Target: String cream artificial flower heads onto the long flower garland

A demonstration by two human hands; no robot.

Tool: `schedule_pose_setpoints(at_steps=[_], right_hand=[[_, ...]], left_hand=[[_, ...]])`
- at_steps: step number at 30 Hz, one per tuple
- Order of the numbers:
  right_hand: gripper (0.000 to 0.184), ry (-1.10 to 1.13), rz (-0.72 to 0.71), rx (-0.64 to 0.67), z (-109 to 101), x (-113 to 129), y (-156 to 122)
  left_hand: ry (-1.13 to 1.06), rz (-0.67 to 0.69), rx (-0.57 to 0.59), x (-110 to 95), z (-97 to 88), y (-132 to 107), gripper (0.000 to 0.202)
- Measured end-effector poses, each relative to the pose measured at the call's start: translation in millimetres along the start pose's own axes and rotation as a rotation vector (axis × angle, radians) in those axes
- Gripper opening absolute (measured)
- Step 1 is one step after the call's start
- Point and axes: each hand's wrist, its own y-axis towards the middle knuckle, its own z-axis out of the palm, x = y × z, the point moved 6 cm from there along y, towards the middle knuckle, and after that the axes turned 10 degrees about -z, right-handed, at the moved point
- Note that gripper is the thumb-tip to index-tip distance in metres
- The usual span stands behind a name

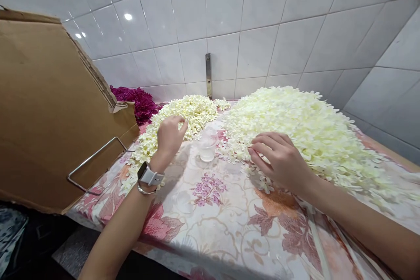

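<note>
My left hand (169, 136) hovers over the near edge of the smaller heap of cream artificial flowers (187, 113), fingers curled in a loose pinch; what it holds, if anything, is hidden. A watch sits on that wrist. My right hand (278, 157) lies on the near edge of the big heap of cream flowers (305, 127), fingers bent down onto loose blossoms. A small clear plastic cup (207, 145) stands on the floral tablecloth (223, 223) between the two hands.
A large brown cardboard box (49, 109) with a metal wire handle stands at the left. Dark magenta flowers (139, 101) lie behind it by the white tiled wall (249, 22). A metal bracket (208, 74) is fixed to the wall.
</note>
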Motion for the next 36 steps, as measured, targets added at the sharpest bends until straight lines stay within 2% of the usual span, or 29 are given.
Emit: schedule_pose_setpoints(at_steps=[2, 4, 5, 7, 8, 9, 10, 13, 14, 15, 16, 18, 20, 22, 23, 25, 27, 28, 30, 31, 32, 33, 34, 35, 36], right_hand=[[0.016, 0.041, 0.058, -0.052, -9.4, -3.0, 4.1], [0.012, 0.136, 0.129, -0.068, -15.4, -7.9, 14.4], [0.012, 0.203, 0.162, -0.052, -15.5, -10.5, 23.2], [0.017, 0.363, 0.200, 0.076, -5.7, -13.3, 48.7], [0.022, 0.444, 0.182, 0.205, 5.3, -11.3, 64.2], [0.029, 0.497, 0.164, 0.391, 20.6, -8.0, 78.3], [0.034, 0.513, 0.141, 0.602, 38.0, -4.1, 89.9], [0.022, 0.534, 0.072, 0.847, 80.9, 4.8, 123.3], [0.013, 0.533, 0.051, 0.923, 96.2, 8.5, 128.5], [0.013, 0.530, 0.038, 0.993, 110.8, 12.1, 130.8], [0.023, 0.524, 0.029, 1.052, 123.7, 15.4, 130.8], [0.031, 0.528, 0.013, 1.121, 142.4, 21.6, 127.8], [0.027, 0.542, -0.010, 1.162, 149.9, 25.6, 124.7], [0.013, 0.569, -0.038, 1.183, 145.9, 25.1, 125.8], [0.006, 0.587, -0.047, 1.183, 139.5, 22.4, 128.4], [0.013, 0.623, -0.045, 1.149, 118.9, 11.9, 135.7], [0.021, 0.648, -0.012, 1.075, 89.7, -2.9, 139.9], [0.021, 0.639, 0.022, 1.012, 73.0, -11.2, 138.9], [0.025, 0.596, 0.098, 0.861, 39.2, -24.1, 126.1], [0.025, 0.558, 0.160, 0.727, 22.0, -29.6, 115.9], [0.021, 0.518, 0.279, 0.452, 0.4, -37.8, 104.6], [0.018, 0.490, 0.340, 0.238, -17.3, -39.5, 87.3], [0.019, 0.490, 0.349, 0.123, -27.4, -34.9, 67.4], [0.021, 0.510, 0.305, 0.101, -29.8, -25.1, 48.1], [0.019, 0.537, 0.241, 0.142, -26.4, -12.8, 30.0]], left_hand=[[-0.185, -0.013, -0.110, -8.7, -19.8, -1.3, 0.023], [-0.604, -0.060, -0.159, -10.7, -31.9, -2.8, 0.016], [-0.779, -0.098, -0.148, -9.5, -31.9, -2.6, 0.012], [-1.065, -0.244, -0.062, -2.3, -19.5, -0.6, 0.010], [-1.164, -0.332, -0.010, 2.8, -9.7, 0.4, 0.010], [-1.256, -0.429, 0.032, 8.8, 1.0, 0.7, 0.010], [-1.309, -0.491, 0.041, 14.4, 9.4, 1.1, 0.010], [-1.374, -0.566, 0.000, 27.2, 25.8, 1.5, 0.009], [-1.389, -0.578, -0.009, 29.6, 29.4, 1.2, 0.009], [-1.405, -0.588, -0.015, 31.1, 32.1, 0.6, 0.010], [-1.420, -0.595, -0.018, 31.8, 33.5, 0.1, 0.010], [-1.449, -0.597, -0.029, 31.4, 32.1, -0.8, 0.010], [-1.474, -0.587, -0.047, 28.8, 24.9, -1.8, 0.009], [-1.490, -0.547, -0.075, 22.4, 11.8, -4.0, 0.010], [-1.496, -0.515, -0.087, 17.2, 3.6, -6.3, 0.010], [-1.506, -0.385, -0.094, 0.3, -14.9, -14.6, 0.008], [-1.537, -0.265, -0.009, -23.0, -26.3, -29.5, 0.008], [-1.553, -0.236, 0.078, -35.6, -26.6, -39.3, 0.008], [-1.521, -0.278, 0.397, -61.4, -11.2, -62.9, 0.008], [-1.491, -0.347, 0.583, -72.0, 2.1, -76.9, 0.010], [-1.462, -0.447, 0.720, -78.4, 16.1, -90.4, 0.011], [-1.430, -0.543, 0.803, -81.6, 28.8, -101.6, 0.013], [-1.410, -0.613, 0.835, -82.8, 39.4, -109.5, 0.013], [-1.398, -0.658, 0.851, -83.3, 48.5, -114.9, 0.013], [-1.386, -0.682, 0.863, -83.4, 56.0, -118.4, 0.012]])
